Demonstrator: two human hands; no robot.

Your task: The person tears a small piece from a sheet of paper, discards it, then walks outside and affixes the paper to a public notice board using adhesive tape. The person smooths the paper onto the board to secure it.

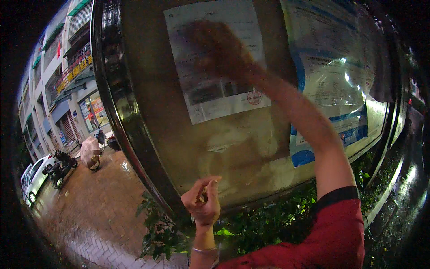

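My right hand, blurred and dark, reaches up in front of a white printed sheet on a notice board; whether it touches the sheet or holds anything cannot be told. The sheet bears writing, pictures and a red round stamp. My left hand, with a thin bracelet at its wrist, is raised before the board's lower part. Its fingers are curled and the thumb points up; what lies inside them is not plain. A small pale paper scrap clings to the board below the sheet.
A large blue and white poster hangs on the right. The board's metal frame runs down the left. Leafy plants grow below. Farther left are wet brick paving, a parked scooter, a covered bicycle and a white car.
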